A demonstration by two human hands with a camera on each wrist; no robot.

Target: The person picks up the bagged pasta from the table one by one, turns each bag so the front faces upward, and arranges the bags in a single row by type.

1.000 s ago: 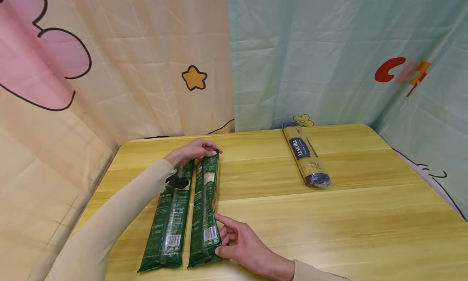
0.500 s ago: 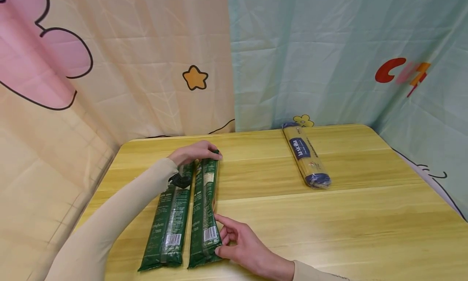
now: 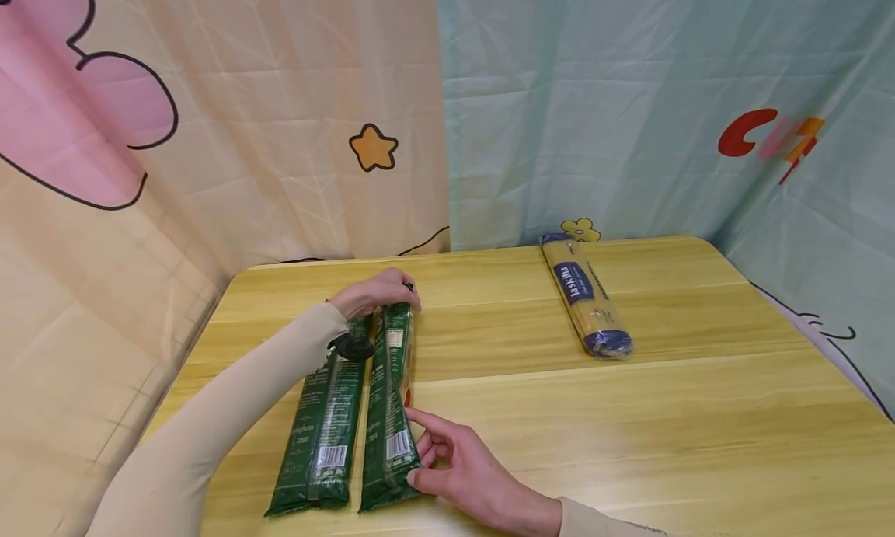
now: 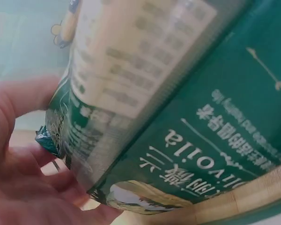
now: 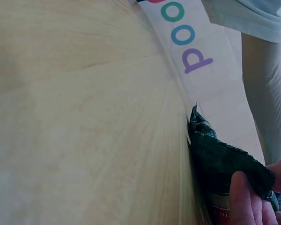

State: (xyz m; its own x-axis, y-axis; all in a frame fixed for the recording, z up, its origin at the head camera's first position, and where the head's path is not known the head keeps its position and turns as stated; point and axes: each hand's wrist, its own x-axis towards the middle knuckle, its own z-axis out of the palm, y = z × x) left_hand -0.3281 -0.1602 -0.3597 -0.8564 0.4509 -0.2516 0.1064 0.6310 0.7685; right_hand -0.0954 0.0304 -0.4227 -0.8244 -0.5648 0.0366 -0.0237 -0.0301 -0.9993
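Two long green spaghetti packets lie side by side at the left of the table in the head view. My left hand (image 3: 377,291) grips the far end of the right-hand spaghetti packet (image 3: 382,432); in the left wrist view its thumb and fingers curl round the crimped end of that packet (image 4: 178,136). At its near right corner, my right hand (image 3: 475,475) pinches the same packet, and the right wrist view shows fingers and thumb on the dark green wrapper (image 5: 225,159). The other spaghetti packet (image 3: 315,436) lies just left of it, partly hidden under my left wrist.
A clear packet of long pasta (image 3: 575,284) with blue ends lies at the back right of the wooden table (image 3: 629,436). Printed curtains (image 3: 503,117) hang behind the table and at both sides.
The far end of the right-hand spaghetti packet has shifted slightly left and nearer, with my left hand closing further over it. My right hand stays almost in place at the near corner.
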